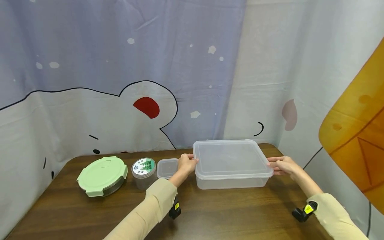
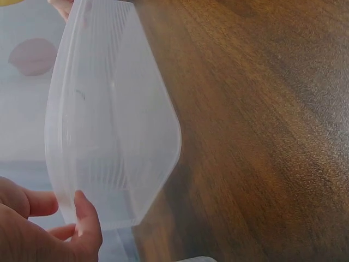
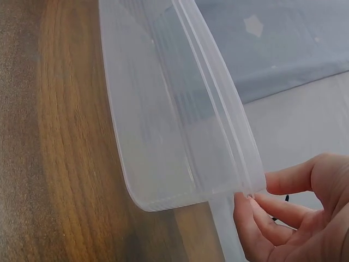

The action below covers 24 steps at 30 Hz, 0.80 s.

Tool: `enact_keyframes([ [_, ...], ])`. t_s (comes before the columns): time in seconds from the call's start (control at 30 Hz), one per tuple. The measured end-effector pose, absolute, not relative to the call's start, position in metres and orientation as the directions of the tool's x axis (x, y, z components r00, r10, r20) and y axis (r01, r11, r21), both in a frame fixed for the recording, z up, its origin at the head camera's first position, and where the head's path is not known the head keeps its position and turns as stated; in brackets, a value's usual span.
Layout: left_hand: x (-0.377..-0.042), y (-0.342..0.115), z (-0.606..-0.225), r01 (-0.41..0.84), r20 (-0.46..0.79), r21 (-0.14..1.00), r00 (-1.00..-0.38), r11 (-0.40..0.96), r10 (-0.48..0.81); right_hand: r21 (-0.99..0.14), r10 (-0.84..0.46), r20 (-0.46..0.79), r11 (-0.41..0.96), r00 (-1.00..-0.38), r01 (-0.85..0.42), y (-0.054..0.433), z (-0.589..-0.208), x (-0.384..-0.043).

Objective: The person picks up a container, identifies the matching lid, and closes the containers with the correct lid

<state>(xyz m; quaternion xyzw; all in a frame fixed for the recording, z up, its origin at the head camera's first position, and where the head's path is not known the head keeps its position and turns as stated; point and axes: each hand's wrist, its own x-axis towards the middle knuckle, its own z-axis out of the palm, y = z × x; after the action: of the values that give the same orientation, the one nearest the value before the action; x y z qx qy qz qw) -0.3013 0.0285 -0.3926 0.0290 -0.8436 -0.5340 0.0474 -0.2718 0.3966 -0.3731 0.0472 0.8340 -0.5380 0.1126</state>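
Note:
A large clear plastic storage box (image 1: 234,182) with a frosted lid (image 1: 228,158) stands at the back right of the wooden table, its lid seated on top. At its left end, my left hand (image 1: 186,164) pinches the lid's rim; in the left wrist view the thumb and fingers (image 2: 87,221) lie on either side of the edge. My right hand (image 1: 283,165) pinches the rim at the opposite end, fingertips (image 3: 245,218) under the edge and thumb against it. Through the clear walls, nothing shows inside the box.
Left of the box stand a small square lidded container (image 1: 167,167), partly behind my left hand, a round jar (image 1: 144,181) with a green-and-white printed lid, and a round container with a light green clip lid (image 1: 102,175). A printed curtain (image 1: 192,66) hangs behind the table (image 1: 228,213).

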Motion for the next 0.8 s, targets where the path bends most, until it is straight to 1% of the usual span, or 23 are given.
enact_keyframes([
  [0.2, -0.301, 0.0276, -0.3902, 0.027, 0.071, 0.884, -0.994, 0.466, -0.078, -0.894, -0.058, -0.245, 0.401, -0.968, 0.202, 0.3975, -0.3724, -0.2719],
  [0.4, -0.3008, 0.0271, -0.386, 0.02, 0.069, 0.862, -0.994, 0.507, -0.079, -0.875, -0.065, -0.245, 0.445, -0.967, 0.192, 0.3988, -0.3711, -0.2735],
  [0.6, -0.3007, 0.028, -0.3844, -0.011, 0.024, 0.878, -0.997, 0.479, -0.067, -0.844, -0.068, -0.217, 0.515, -0.974, 0.152, 0.3999, -0.3704, -0.2708],
  [0.8, -0.2964, 0.0295, -0.3827, -0.028, 0.0, 0.875, -0.998, 0.482, -0.058, -0.836, -0.087, -0.263, 0.518, -0.961, 0.181, 0.4032, -0.3679, -0.2692],
])
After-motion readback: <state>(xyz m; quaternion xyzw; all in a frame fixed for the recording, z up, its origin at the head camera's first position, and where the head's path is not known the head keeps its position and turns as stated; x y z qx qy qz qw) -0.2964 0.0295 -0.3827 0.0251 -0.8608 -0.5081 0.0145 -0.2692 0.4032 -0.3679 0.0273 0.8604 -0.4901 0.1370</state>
